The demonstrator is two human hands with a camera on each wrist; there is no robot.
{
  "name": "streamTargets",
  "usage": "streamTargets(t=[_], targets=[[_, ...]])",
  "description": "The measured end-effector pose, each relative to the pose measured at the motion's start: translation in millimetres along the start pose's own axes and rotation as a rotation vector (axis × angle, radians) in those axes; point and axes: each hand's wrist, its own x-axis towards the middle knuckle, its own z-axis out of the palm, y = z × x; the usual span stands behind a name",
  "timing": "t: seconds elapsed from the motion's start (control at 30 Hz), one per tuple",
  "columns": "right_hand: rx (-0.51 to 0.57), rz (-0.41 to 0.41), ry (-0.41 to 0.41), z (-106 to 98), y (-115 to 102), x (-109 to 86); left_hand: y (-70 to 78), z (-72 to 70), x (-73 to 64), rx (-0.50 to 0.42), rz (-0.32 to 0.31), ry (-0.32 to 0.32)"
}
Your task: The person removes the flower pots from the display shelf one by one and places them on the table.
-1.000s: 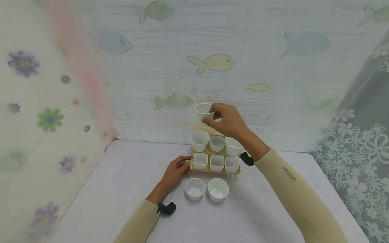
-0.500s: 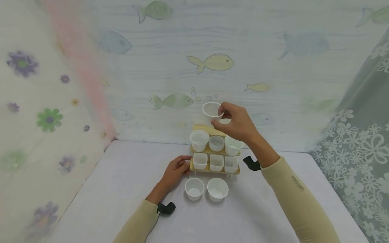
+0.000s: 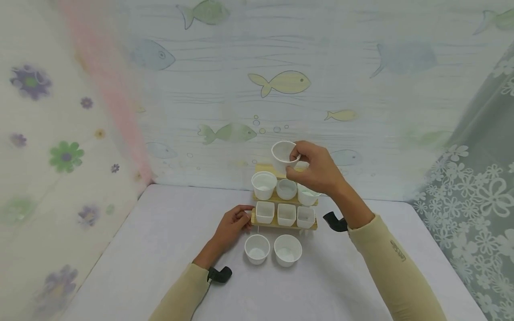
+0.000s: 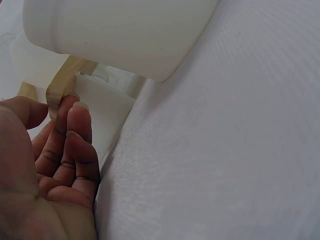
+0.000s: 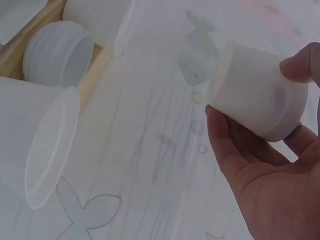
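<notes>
My right hand holds a white round cup by its side, thumb and fingers pinching its wall. In the head view this cup is raised over the top tier of a small stepped wooden rack; the right wrist view shows the cup's outer wall between thumb and fingers. My left hand pinches the left end of the rack's lower shelf. Round white cups stand on the middle shelf, with a smaller ribbed cup between two bigger ones. Squarish white cups line the lower shelf.
Two round white cups, the left one and the right one, stand on the white cloth before the rack. A fish-printed curtain hangs behind. The right forearm reaches over the table's right part.
My right hand has carried the cup to the right, then slightly down, tilting it a little more. My left hand and the rack keep their places.
</notes>
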Motion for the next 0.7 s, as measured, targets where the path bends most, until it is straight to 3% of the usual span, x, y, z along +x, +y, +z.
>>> streamTargets(t=[0.53, 0.7], targets=[[-0.008, -0.016, 0.033, 1.0, 6.3, -22.8, -2.0, -0.2, 0.7, 0.000, 0.002, 0.003], [0.061, -0.036, 0.044, 1.1, 8.8, -31.1, -2.3, 0.0, 0.4, 0.010, 0.002, 0.007]])
